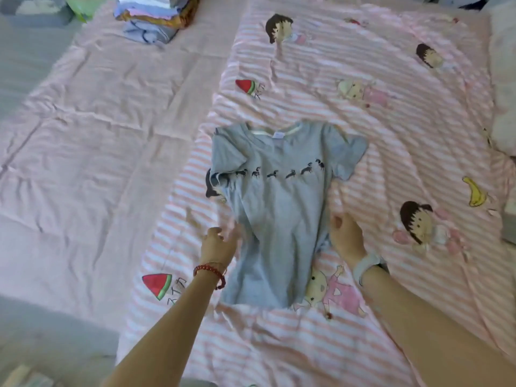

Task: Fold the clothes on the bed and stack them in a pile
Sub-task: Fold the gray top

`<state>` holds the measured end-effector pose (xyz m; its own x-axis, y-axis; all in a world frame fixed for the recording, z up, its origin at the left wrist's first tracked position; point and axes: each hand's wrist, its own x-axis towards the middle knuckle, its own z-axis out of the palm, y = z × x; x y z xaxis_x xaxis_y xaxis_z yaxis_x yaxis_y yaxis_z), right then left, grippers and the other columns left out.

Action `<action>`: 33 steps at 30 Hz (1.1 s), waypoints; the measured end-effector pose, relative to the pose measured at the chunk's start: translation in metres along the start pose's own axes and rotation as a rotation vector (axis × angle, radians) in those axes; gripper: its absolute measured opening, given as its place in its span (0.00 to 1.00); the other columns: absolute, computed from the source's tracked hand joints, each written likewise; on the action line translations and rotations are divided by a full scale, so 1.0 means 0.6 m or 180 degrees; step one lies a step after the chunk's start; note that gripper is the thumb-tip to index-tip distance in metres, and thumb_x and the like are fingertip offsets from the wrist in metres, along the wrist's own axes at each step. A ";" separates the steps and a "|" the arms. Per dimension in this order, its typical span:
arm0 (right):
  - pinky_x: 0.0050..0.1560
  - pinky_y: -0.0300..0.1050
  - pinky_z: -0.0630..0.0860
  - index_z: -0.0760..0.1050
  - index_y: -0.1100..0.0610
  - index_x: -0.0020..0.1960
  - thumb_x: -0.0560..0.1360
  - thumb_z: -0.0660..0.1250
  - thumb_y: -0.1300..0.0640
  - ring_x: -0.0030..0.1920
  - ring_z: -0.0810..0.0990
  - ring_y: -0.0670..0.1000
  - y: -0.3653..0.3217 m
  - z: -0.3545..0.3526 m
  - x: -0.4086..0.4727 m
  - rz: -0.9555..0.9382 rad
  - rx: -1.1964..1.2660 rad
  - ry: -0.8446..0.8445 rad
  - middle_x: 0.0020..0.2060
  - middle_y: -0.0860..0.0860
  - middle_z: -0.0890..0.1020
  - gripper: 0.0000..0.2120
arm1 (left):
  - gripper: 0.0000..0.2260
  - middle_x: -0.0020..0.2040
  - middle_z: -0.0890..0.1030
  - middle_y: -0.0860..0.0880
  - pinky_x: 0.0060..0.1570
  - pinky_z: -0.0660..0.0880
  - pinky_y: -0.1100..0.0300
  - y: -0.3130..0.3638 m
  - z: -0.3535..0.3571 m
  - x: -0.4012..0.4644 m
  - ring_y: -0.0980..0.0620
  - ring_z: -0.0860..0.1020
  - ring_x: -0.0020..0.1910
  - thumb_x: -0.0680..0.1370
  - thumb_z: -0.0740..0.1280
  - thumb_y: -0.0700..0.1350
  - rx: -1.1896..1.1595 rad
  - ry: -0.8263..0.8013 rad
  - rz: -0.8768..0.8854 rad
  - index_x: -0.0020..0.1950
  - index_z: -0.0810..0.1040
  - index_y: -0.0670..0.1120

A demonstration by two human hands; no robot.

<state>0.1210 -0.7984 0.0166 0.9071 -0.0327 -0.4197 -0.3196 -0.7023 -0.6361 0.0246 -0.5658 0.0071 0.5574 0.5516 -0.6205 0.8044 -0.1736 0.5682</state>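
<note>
Left hand (220, 243): yours, at the grey T-shirt's (276, 219) left side seam, roughly mid-body. Its fingers are blurred where they meet the cloth, so you cannot tell whether they pinch the edge or only touch it. A red bead bracelet (212, 273) sits on that wrist.

Right hand (344, 233): at the opposite side seam, about 3 o'clock from the shirt's centre. Its fingers curl loosely beside the fabric; contact with the hem is not clear, so grip is undetermined. A pale wristband (367, 263) circles this wrist.

T-shirt: lies front up on the pink-and-white striped quilt (363, 129), collar toward 12 o'clock, bottom hem toward 6 o'clock nearest you. A row of small dark animal figures runs across the chest. Its left sleeve is folded in over the chest at about 10 o'clock; its right sleeve lies spread outward at about 2 o'clock. The body is narrow and slightly rumpled between your two hands.

Pile of folded clothes (156, 15): at about 11 o'clock from the shirt, well apart, near the far edge of the plain pink sheet (83, 121), partly cut off by the frame's top.

Quilt print: cartoon children, watermelon slices and a banana (474, 192), the last at 3 o'clock from the shirt. A white pillow (504, 88) lies at the far right edge.
</note>
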 end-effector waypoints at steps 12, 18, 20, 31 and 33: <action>0.30 0.41 0.58 0.64 0.53 0.36 0.79 0.57 0.62 0.25 0.60 0.43 0.006 0.020 -0.041 -0.0455 0.0964 0.0602 0.27 0.47 0.60 0.13 | 0.05 0.33 0.72 0.51 0.28 0.62 0.64 -0.040 0.003 -0.057 0.55 0.69 0.32 0.81 0.58 0.42 -0.0488 0.0781 0.0894 0.47 0.70 0.42; 0.30 0.46 0.62 0.67 0.57 0.39 0.78 0.60 0.56 0.30 0.67 0.53 0.065 -0.056 -0.078 -0.0556 -0.0308 0.0532 0.29 0.52 0.69 0.09 | 0.14 0.45 0.75 0.43 0.39 0.60 0.61 -0.089 -0.054 -0.058 0.45 0.73 0.46 0.81 0.57 0.46 0.0002 0.0867 0.0204 0.57 0.73 0.36; 0.31 0.48 0.66 0.71 0.59 0.48 0.78 0.60 0.55 0.33 0.72 0.58 0.103 -0.052 -0.097 -0.0242 -0.0831 0.0145 0.32 0.55 0.74 0.07 | 0.14 0.50 0.77 0.35 0.42 0.63 0.56 -0.118 -0.043 -0.062 0.38 0.75 0.52 0.81 0.57 0.46 0.0454 0.0566 -0.0151 0.58 0.72 0.36; 0.42 0.49 0.72 0.64 0.55 0.67 0.77 0.60 0.52 0.49 0.76 0.58 0.151 -0.039 -0.132 0.0400 -0.1051 0.0211 0.57 0.55 0.72 0.20 | 0.20 0.62 0.71 0.37 0.56 0.67 0.41 -0.095 -0.011 -0.073 0.35 0.68 0.62 0.72 0.67 0.40 0.1872 0.0752 0.0999 0.64 0.72 0.39; 0.46 0.52 0.74 0.66 0.59 0.64 0.77 0.61 0.56 0.53 0.74 0.59 0.135 -0.038 -0.102 0.0160 -0.0857 0.0386 0.57 0.57 0.73 0.17 | 0.20 0.66 0.69 0.39 0.61 0.64 0.41 -0.060 0.006 -0.055 0.39 0.64 0.68 0.74 0.66 0.42 0.2062 0.0515 0.1390 0.66 0.71 0.41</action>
<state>0.0455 -0.8695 0.0053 0.9232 -0.1456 -0.3556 -0.2956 -0.8604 -0.4152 -0.0223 -0.5805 0.0053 0.8530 0.4272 -0.2999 0.5073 -0.8136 0.2839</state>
